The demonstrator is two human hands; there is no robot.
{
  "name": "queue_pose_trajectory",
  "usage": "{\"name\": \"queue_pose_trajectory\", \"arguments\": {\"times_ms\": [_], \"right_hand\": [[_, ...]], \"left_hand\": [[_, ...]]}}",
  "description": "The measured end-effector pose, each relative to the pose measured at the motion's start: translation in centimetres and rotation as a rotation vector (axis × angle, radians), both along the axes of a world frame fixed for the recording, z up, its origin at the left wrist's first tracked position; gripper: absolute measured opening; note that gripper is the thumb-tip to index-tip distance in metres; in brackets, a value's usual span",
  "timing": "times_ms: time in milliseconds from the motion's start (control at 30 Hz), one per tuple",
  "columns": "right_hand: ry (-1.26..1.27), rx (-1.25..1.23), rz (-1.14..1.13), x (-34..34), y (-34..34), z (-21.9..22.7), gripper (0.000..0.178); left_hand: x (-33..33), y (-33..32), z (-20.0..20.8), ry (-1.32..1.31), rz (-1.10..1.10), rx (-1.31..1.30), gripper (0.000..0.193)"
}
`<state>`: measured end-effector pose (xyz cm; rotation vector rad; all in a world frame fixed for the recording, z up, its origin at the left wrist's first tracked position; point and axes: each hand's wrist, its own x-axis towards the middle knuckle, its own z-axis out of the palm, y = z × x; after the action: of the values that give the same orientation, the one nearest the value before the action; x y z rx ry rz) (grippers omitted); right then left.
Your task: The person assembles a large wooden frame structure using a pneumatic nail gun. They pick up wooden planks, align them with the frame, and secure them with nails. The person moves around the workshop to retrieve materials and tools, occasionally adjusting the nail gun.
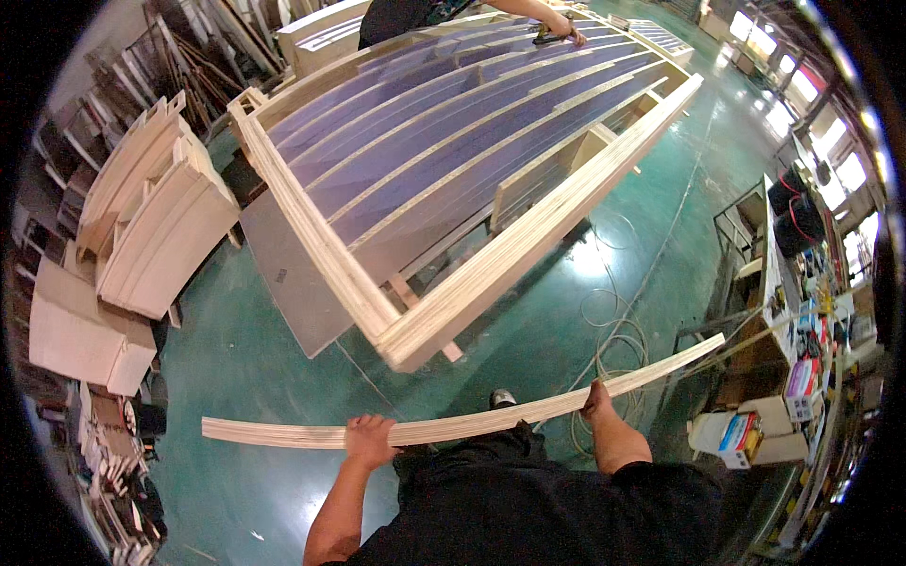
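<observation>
A long, pale plywood strip (491, 420) with layered edges stretches across in front of my body. My left hand (370, 441) is wrapped over it left of its middle, fingers on top. Farther along to the right, my right hand (597, 401) grips the same strip, its fingers partly hidden. Both ends of the strip stick out past my hands. Beyond it stands a large wooden frame (538, 259) with several slats over purplish panels; its near corner lies apart from the strip.
A co-worker's hand (563, 26) holds a dark tool at the frame's far side. Curved wooden pieces (160, 226) stand at the left. A coiled hose (618, 344) lies on the green floor (661, 226). At the right are a workbench (769, 245) and an open carton (774, 429).
</observation>
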<state>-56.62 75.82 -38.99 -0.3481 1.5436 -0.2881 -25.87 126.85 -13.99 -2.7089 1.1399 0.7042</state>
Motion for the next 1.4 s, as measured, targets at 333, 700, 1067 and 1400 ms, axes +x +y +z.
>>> {"name": "queue_pose_trajectory", "arguments": {"times_ms": [333,700,1067,1400], "right_hand": [[-0.002,-0.192,-0.138,1.3,19.9,4.5,0.056],[0.115,-0.089,-0.182,5.8,31.7,5.0,0.037],[-0.056,-0.013,-0.502,18.1,46.9,0.2,0.027],[0.005,-0.34,-0.794,33.0,60.2,6.3,0.025]], "left_hand": [[8.1,17.5,2.3,-0.058,-0.175,-0.309,0.055],[23.1,20.7,4.2,-0.064,-0.446,-0.366,0.048],[42.5,24.1,4.9,-0.015,-0.58,-0.263,0.055],[58.8,31.1,-2.3,0.06,-0.646,-0.31,0.055]]}}
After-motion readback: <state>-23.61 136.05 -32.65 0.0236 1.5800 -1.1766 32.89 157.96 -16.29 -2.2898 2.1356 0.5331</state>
